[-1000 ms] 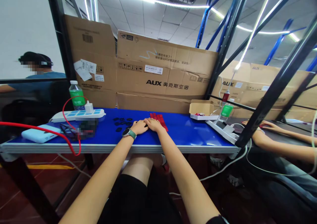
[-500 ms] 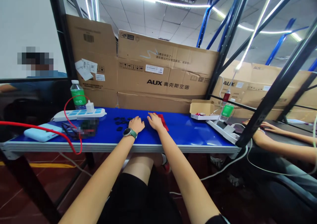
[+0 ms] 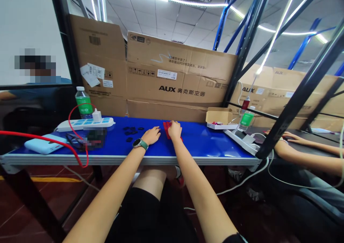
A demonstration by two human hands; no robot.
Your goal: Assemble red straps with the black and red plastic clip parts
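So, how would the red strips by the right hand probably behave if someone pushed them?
The red strips look thin and narrow, so they are probably light. They lie flat, so rolling seems unlikely. The blue tabletop looks glossy, so they may slide easily.

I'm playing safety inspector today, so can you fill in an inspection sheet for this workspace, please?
Surface: blue table, shiny, metal front edge.
Job's things: small black pieces lie scattered; red strips lie to their right.
Clutter: water bottle, power strip and pale blue case, left; small open box, right.
Grips: left grip, a bare hand, is palm down just right of the black pieces; right grip, also bare, is on the red strips. Whether either holds anything, I cannot tell.
Cables: red cable in front of the table's left part; white cord at the far right.
Surroundings: cardboard stands behind; a person at left, another person's hand at right.
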